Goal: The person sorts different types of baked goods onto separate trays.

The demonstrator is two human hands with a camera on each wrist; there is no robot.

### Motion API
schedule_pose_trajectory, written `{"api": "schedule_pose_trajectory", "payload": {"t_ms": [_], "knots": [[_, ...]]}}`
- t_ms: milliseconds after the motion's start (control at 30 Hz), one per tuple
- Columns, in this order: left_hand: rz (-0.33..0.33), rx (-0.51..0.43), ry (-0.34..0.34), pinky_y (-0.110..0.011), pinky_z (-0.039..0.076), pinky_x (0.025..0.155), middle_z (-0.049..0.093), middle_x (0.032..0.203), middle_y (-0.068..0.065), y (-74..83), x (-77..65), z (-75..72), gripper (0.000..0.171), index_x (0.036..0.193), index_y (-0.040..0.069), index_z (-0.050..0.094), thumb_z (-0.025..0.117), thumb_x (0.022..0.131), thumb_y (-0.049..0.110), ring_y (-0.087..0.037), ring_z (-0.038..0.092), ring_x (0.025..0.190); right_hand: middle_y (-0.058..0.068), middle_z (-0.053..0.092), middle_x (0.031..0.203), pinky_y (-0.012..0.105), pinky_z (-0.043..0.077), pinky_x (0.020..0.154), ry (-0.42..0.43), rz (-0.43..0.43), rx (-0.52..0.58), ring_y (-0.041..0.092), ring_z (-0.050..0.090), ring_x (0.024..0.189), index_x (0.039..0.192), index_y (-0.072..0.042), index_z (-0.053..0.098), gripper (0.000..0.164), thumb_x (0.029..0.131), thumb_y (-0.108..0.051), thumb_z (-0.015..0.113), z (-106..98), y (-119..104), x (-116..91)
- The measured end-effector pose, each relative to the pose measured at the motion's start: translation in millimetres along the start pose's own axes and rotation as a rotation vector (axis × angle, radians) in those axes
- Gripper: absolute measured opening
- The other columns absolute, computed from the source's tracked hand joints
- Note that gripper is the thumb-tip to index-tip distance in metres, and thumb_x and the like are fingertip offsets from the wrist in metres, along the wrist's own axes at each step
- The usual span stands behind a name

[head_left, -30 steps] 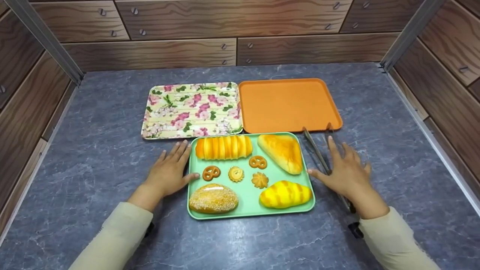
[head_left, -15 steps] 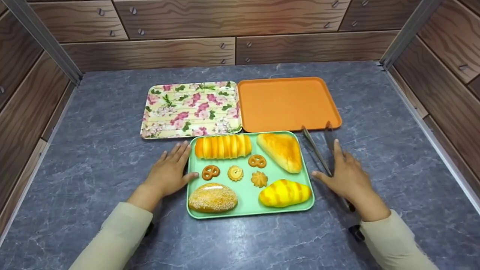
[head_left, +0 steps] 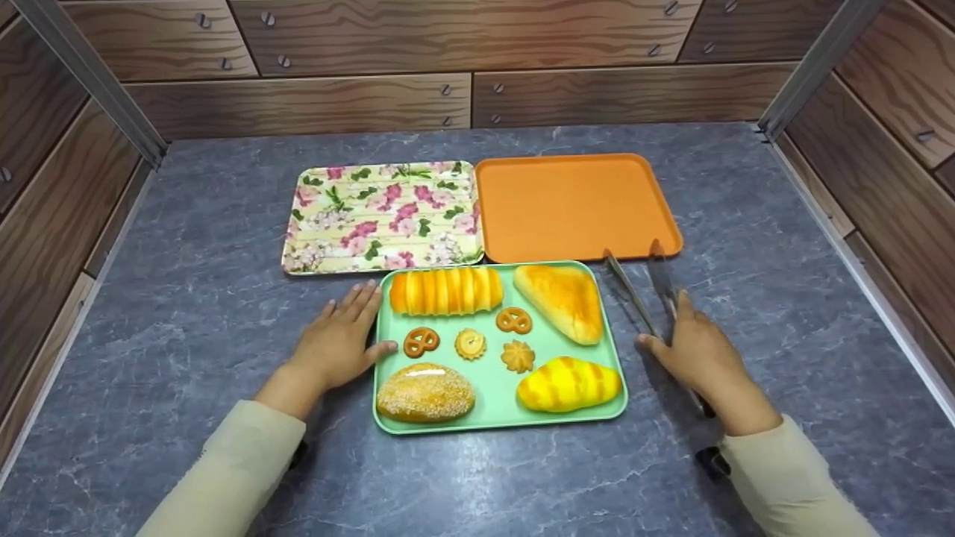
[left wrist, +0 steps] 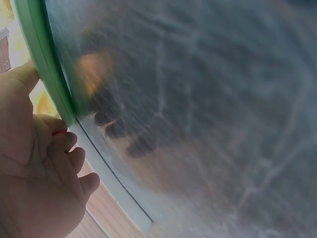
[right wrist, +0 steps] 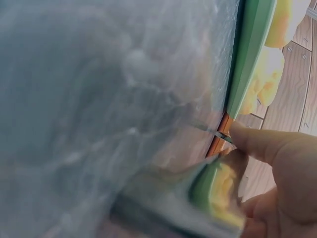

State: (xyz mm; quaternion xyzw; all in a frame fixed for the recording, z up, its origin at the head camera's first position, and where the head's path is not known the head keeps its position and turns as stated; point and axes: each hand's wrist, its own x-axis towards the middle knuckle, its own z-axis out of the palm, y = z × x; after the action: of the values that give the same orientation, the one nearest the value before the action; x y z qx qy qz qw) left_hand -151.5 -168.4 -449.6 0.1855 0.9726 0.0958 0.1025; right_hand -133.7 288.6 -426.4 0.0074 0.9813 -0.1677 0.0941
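In the head view my left hand lies with fingers extended beside the green tray, its thumb on the left rim. In the left wrist view the thumb touches that green rim. To the right of the tray my right hand holds metal tongs, thumb on one arm and fingers around the other. The tongs' tips are spread apart near the orange tray. In the right wrist view the shiny tongs are partly blurred.
On the green tray lie a sliced loaf, triangular bread, a seeded bun, a yellow striped bread, two pretzels and two cookies. A floral tray adjoins the orange one. Wood-patterned walls surround the table.
My right hand has moved from beside the green tray's rim slightly right, and its fingers have closed around the tongs. The left hand stays in place.
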Motion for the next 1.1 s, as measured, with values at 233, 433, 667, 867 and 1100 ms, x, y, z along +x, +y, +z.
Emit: {"api": "schedule_pose_trajectory", "payload": {"t_ms": [233,433,667,867,1100], "knots": [[-0.005,-0.015,-0.003,-0.052,0.012,0.114,0.009,0.158,-0.012,-0.6,0.3,1.7,0.082,0.153,0.004,0.012,0.046,0.096,0.053,-0.029,0.009,0.143,0.051,0.028,0.128,0.068,0.036,0.09,0.014,0.033,0.052,0.063,0.04,0.109,0.143,0.019,0.006,0.081,0.096,-0.026,0.054,-3.4,2.4,4.3],[0.0,-0.02,0.01,-0.053,0.013,0.113,0.011,0.158,-0.013,-1.1,0.3,2.2,0.082,0.152,0.003,0.014,0.048,0.096,0.051,-0.031,0.01,0.143,0.049,0.029,0.128,0.07,0.037,0.086,0.053,0.027,0.093,0.063,0.043,0.105,0.145,0.015,0.008,0.076,0.098,-0.027,0.05,-7.1,6.5,5.9],[0.003,-0.01,0.002,-0.053,0.013,0.113,0.01,0.158,-0.014,-1.2,0.6,3.1,0.082,0.152,0.002,0.013,0.047,0.096,0.051,-0.031,0.01,0.143,0.046,0.038,0.124,0.069,0.036,0.084,0.145,-0.043,0.147,0.06,0.044,0.107,0.145,0.013,0.014,0.077,0.098,-0.038,0.048,-10.3,13.7,7.4],[0.004,-0.013,0.009,-0.053,0.014,0.113,0.01,0.157,-0.014,-0.1,0.6,2.5,0.082,0.152,0.002,0.014,0.048,0.096,0.051,-0.031,0.011,0.143,0.035,0.051,0.108,0.062,0.041,0.073,0.193,-0.136,0.211,0.05,0.052,0.095,0.146,0.005,0.025,0.076,0.097,-0.046,0.05,-11.5,15.5,9.4],[0.011,-0.029,0.02,-0.053,0.014,0.113,0.011,0.157,-0.014,-0.6,0.5,2.3,0.082,0.152,0.003,0.013,0.048,0.096,0.051,-0.032,0.012,0.143,0.034,0.047,0.123,0.066,0.039,0.082,0.134,-0.244,0.244,0.05,0.05,0.106,0.149,-0.004,0.025,0.071,0.097,-0.042,0.053,-18.4,9.6,6.5]]}}
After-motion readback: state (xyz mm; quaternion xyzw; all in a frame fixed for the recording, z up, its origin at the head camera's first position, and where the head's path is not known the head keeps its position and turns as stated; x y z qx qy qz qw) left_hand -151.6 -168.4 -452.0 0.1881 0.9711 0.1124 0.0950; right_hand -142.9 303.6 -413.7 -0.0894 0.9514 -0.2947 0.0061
